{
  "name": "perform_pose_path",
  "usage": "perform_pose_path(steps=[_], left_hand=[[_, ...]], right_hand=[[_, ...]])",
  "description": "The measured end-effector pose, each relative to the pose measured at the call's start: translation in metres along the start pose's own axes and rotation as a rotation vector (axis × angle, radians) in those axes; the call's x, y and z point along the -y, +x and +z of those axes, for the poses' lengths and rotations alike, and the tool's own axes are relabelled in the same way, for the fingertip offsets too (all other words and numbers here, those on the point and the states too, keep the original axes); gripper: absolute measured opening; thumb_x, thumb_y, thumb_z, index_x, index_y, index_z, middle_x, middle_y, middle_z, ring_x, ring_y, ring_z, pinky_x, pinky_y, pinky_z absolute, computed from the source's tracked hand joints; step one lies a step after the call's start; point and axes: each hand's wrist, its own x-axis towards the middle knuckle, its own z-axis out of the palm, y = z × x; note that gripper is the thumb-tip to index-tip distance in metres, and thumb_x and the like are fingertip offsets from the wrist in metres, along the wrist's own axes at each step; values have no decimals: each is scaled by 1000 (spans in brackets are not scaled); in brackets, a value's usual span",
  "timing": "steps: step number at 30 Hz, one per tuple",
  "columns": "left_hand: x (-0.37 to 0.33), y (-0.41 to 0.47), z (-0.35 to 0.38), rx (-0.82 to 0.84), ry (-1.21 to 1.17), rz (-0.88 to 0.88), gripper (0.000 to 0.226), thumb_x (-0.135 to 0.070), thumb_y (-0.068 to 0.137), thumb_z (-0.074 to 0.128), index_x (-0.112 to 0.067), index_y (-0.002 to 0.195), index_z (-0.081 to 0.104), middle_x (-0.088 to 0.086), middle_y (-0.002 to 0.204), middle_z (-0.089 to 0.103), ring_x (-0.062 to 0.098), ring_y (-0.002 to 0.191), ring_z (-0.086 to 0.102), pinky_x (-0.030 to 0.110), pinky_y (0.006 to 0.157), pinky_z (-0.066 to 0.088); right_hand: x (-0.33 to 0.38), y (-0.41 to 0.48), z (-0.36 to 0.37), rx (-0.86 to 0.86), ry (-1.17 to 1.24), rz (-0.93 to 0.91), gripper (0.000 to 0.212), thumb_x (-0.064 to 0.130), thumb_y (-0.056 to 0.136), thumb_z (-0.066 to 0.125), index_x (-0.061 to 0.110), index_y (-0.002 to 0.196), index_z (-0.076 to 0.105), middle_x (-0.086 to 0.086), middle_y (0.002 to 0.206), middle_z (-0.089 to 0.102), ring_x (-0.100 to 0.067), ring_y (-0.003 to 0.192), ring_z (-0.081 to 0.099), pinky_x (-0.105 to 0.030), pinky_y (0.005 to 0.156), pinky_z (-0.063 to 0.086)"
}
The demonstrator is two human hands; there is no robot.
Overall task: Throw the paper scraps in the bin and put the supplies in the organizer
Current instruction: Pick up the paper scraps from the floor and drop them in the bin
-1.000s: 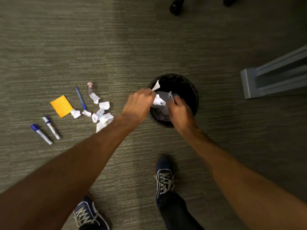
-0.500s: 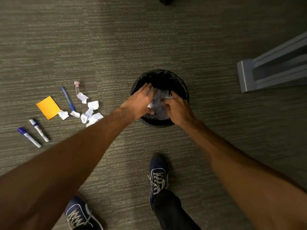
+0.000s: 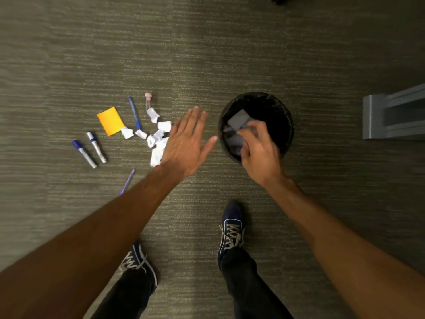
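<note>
Grey-green carpet (image 3: 207, 54) with a fine ribbed weave fills the floor — a grey metal frame (image 3: 391, 113) juts in at the right edge. The bin (image 3: 288, 125) is round and black, lined with a crinkled bag, with pale paper inside. Left of it white scraps (image 3: 158, 139) lie crumpled in a loose heap beside a square orange pad (image 3: 110, 120), a slim blue pen (image 3: 134, 112), a small pink-capped tube (image 3: 148, 101), two stubby markers (image 3: 90, 148) and a purple pen (image 3: 127, 181). The left hand (image 3: 186, 146) hovers flat between scraps and bin, fingers straight and slightly spread, holding nothing. The right hand (image 3: 259, 153) hangs over the bin's near rim, fingers loosely curled — whether they pinch paper I cannot tell. Two dark laced shoes (image 3: 231, 229) stand below.
</note>
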Motion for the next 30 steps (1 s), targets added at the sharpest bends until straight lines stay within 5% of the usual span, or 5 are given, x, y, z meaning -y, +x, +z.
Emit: perform_pose_path(steps=[7, 16, 20, 30], left_hand=[[61, -89, 6, 50, 31, -195, 82, -55, 94, 49, -6, 154, 25, 18, 163, 21, 34, 148, 27, 50, 117, 27], [126, -131, 84, 194, -175, -487, 125, -64, 73, 72, -33, 153, -19, 9, 165, -16, 37, 152, 10, 62, 112, 32], [149, -118, 132, 219, -244, -549, 136, -56, 66, 83, -36, 152, -21, 8, 161, -29, 40, 152, -2, 68, 107, 35], [197, -57, 235, 178, -89, -528, 120, -69, 69, 72, -40, 154, -8, 16, 163, -19, 45, 151, -4, 72, 111, 21]], right_hand=[[86, 3, 35, 206, 40, -102, 37, 2, 89, 59, 9, 125, 60, -14, 140, 44, -26, 104, 63, -45, 71, 60], [105, 32, 142, 436, -88, -108, 66, 25, 88, 73, 24, 146, 42, -15, 150, 30, -32, 117, 58, -48, 87, 58], [89, 56, 205, 532, -174, -138, 93, 29, 81, 81, 34, 154, 25, -16, 156, 21, -39, 135, 42, -55, 101, 50], [60, 142, 309, 631, -491, -449, 123, 41, 70, 89, 43, 157, 2, -20, 166, -10, -46, 152, -4, -74, 112, 25]])
